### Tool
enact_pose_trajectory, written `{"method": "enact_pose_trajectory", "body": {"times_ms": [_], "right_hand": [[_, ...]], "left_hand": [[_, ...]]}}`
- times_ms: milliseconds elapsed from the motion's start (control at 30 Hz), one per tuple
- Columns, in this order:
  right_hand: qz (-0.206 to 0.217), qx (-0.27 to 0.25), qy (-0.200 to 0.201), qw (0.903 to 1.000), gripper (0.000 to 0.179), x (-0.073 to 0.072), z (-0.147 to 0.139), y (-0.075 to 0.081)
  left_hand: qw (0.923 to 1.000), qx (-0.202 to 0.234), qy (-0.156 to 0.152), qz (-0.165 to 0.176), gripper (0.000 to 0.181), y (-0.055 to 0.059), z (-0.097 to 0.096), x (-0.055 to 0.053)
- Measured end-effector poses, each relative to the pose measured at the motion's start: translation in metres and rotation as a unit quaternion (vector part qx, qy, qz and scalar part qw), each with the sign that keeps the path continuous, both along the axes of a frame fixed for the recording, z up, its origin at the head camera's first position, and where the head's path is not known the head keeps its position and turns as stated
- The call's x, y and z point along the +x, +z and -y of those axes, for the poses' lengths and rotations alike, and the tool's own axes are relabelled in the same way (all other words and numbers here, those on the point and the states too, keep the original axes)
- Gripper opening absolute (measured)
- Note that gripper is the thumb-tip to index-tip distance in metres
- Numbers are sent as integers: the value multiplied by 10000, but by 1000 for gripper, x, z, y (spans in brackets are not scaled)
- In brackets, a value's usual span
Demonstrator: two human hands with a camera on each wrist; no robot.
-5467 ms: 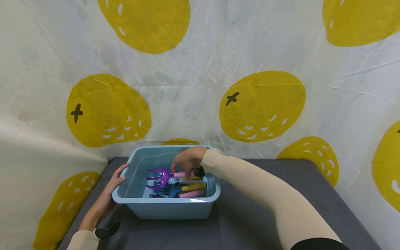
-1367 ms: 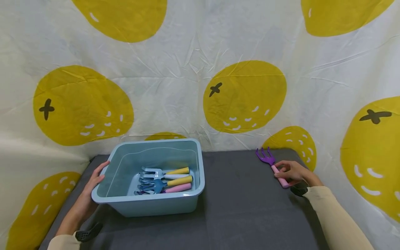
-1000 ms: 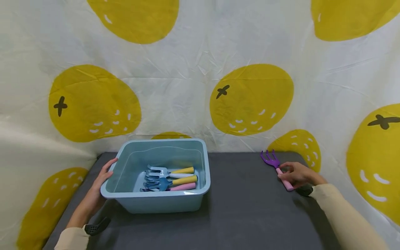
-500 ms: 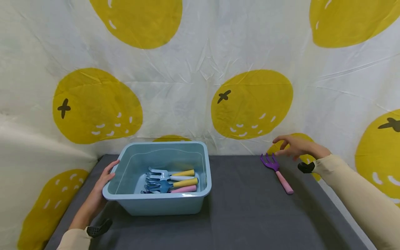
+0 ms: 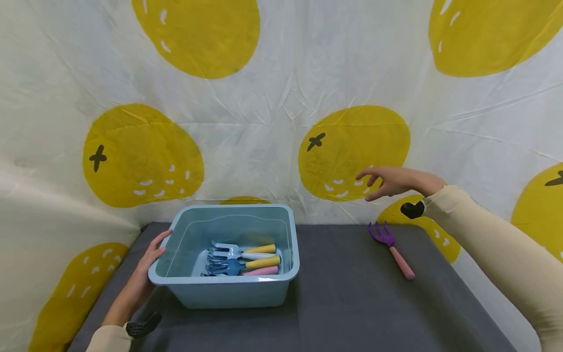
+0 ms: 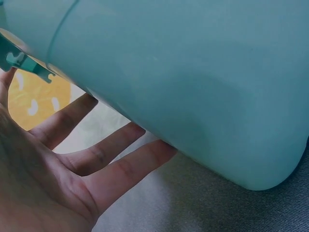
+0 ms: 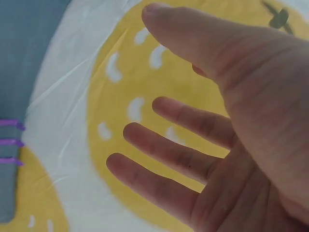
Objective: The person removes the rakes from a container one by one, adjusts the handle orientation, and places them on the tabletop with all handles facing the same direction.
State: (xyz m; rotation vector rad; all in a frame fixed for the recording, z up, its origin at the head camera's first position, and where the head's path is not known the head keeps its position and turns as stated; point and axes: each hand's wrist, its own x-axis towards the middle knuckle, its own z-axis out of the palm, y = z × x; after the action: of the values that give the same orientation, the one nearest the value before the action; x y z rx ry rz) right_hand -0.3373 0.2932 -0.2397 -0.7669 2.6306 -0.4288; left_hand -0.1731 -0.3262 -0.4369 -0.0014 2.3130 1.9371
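My left hand [image 5: 141,276] rests against the left side of a light blue plastic tub [image 5: 233,294]. In the left wrist view its straight fingers [image 6: 130,171] touch the outer wall. Inside lie several small garden hand forks, among them a blue one with a yellow handle [image 5: 264,262]; a pink handle [image 5: 262,271] shows beside it, its prongs mostly hidden. My right hand [image 5: 393,180] is in the air, holding nothing, fingers spread. Below it, a purple garden hand fork with a pink handle [image 5: 402,263] lies on the table, prongs pointing away.
A dark grey cloth [image 5: 343,293] covers the table. Behind and at the sides hangs a white curtain [image 5: 255,156] printed with large yellow fruit. The tub stands close to the curtain at the table's back left.
The purple hand fork went from the tub to the table's right side, where my right hand let go of it. That hand has since risen and moved left. My left hand stays at the tub.
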Motion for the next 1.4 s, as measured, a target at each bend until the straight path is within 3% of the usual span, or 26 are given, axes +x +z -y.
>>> {"method": "enact_pose_trajectory", "body": {"times_ms": [300, 567, 933, 1400], "right_hand": [[-126, 339, 469, 9982, 74, -6, 50, 27], [9, 336, 651, 9973, 78, -11, 89, 33], [284, 266, 897, 9952, 79, -12, 150, 27], [394, 259, 1505, 9875, 75, -11, 207, 6]], "left_hand": [[9993, -19, 128, 348, 64, -1, 0, -6], [9992, 29, 119, 390, 63, -3, 2, -8], [9999, 15, 136, 101, 60, -5, 1, -4], [9998, -56, 59, -167, 57, -3, -2, 1]]}}
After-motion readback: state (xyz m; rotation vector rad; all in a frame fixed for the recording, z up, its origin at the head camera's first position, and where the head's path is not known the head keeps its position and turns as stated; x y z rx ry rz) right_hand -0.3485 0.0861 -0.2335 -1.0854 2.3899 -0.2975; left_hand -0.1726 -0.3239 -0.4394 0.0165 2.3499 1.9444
